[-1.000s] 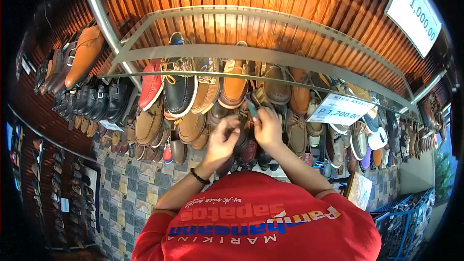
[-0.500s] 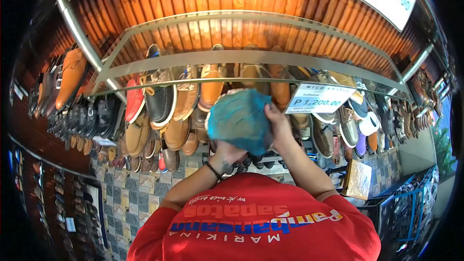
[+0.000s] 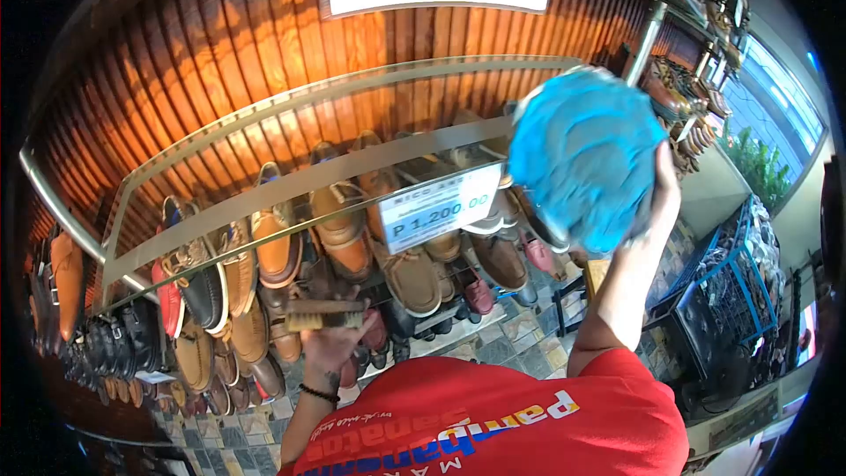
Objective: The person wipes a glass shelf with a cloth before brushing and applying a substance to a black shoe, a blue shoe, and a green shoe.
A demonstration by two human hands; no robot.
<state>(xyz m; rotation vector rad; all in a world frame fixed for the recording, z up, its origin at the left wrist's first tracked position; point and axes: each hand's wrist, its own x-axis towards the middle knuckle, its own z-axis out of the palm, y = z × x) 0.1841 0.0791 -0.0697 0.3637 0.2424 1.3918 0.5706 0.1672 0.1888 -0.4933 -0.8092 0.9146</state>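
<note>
Far left, an orange shoe (image 3: 66,286) is set with its toe pointing down, with black shoes (image 3: 137,335) packed close beside it; the steep pose presumably shows the uppers to anyone standing in front. A red shoe (image 3: 170,295) follows, partly seen through the glass shelf (image 3: 414,148), whose clear material appears chosen so that stock on it stays visible from above.

In front of the shoes, low in the view, the left hand (image 3: 328,349), a dark bracelet (image 3: 319,394) at its wrist, holds a brush (image 3: 324,315). The brush lies crosswise, its pale bristles on the side toward the wrist. The fingers appear curled on the brush's body, a grip that would leave the bristles free; blur prevents telling each finger apart.

Right of the brush, a price sign (image 3: 441,209) hangs at the shelf's front edge, tilted with it, evidently so that its figures face outward.

Farther right, higher and well apart from the brush, is a blue cloth (image 3: 586,163), apparently bunched into a rounded pad. The right hand (image 3: 663,189) grips its right side. One digit shows at the edge; the rest are hidden, so their spread cannot be told. Gripping at the side leaves the broad face uncovered.

Beyond, a blue basket (image 3: 749,300) stands on the far right.
</note>
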